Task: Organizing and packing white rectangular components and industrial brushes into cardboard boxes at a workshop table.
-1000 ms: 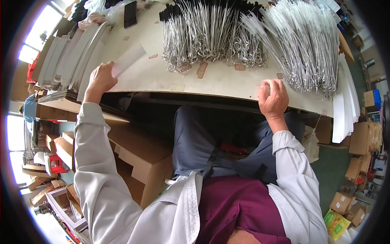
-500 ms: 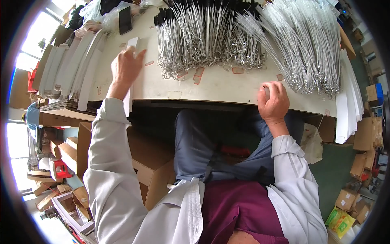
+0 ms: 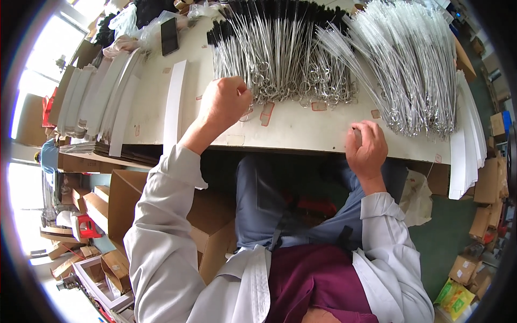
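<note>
My left hand (image 3: 223, 102) is closed over the table, its fingers curled at the ring-handled ends of a pile of black-bristled wire brushes (image 3: 277, 64). Whatever lies between those fingertips is hidden. To the left of it, a long white strip (image 3: 174, 99) lies on the tabletop and reaches the front edge. My right hand (image 3: 369, 153) is at the table's front edge with fingers bent toward the thumb; I cannot make out what is in them. Beyond it, a pile of white-bristled wire brushes (image 3: 412, 70) lies with its looped ends toward me.
Stacked white strips lie at the left (image 3: 99, 102) and hang over the right edge (image 3: 464, 145). A black phone (image 3: 169, 36) rests near clear plastic bags (image 3: 153, 33). An open cardboard box (image 3: 212, 229) stands below the table beside my legs.
My left hand has left the white strip and moved right to the black brushes' ring ends, its fingers closing. The right hand stays near the table edge. The view has shifted slightly.
</note>
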The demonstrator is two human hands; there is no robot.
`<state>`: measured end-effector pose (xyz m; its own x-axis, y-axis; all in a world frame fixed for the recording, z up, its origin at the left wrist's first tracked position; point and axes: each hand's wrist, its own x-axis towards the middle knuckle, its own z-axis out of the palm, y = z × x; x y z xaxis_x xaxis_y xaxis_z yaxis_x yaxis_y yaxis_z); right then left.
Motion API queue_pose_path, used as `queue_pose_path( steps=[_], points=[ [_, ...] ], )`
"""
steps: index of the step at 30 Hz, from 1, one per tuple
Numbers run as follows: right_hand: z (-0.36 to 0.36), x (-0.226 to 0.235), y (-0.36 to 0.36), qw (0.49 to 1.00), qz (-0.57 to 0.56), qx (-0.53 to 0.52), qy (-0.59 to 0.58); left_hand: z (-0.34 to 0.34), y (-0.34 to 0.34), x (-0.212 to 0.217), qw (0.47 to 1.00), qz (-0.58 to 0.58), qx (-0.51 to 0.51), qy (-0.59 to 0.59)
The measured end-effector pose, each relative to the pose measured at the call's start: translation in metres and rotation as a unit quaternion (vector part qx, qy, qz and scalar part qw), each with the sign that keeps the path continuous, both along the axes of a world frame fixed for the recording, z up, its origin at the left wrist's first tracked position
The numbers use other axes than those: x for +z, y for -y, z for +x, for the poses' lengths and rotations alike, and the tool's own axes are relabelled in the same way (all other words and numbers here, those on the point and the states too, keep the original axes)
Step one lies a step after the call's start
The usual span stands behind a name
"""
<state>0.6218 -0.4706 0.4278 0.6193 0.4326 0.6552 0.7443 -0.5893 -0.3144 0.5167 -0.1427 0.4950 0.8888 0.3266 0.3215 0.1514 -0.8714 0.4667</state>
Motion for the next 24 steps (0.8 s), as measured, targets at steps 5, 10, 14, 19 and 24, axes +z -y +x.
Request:
queue_pose_path(
  steps=[5,10,14,19,24],
  points=[
    [0.0,0.003,0.001,1.0,0.009,0.003,-0.028,-0.005,0.015,0.034,0.995,-0.093,-0.009,-0.036],
    [-0.005,0.009,-0.005,0.988,0.071,0.072,-0.117,-0.008,0.01,0.043,0.981,-0.186,-0.014,0.055],
    [-0.007,0.027,-0.035,0.971,0.136,0.163,-0.109,0.001,-0.007,0.051,0.985,-0.105,-0.051,0.126],
    [0.009,0.07,-0.13,0.958,0.045,0.283,0.012,-0.001,0.0,0.054,0.963,-0.239,-0.014,0.125],
    [0.042,0.056,-0.218,0.939,-0.111,0.31,0.102,0.003,0.001,0.066,0.95,-0.255,-0.021,0.177]
  ],
)
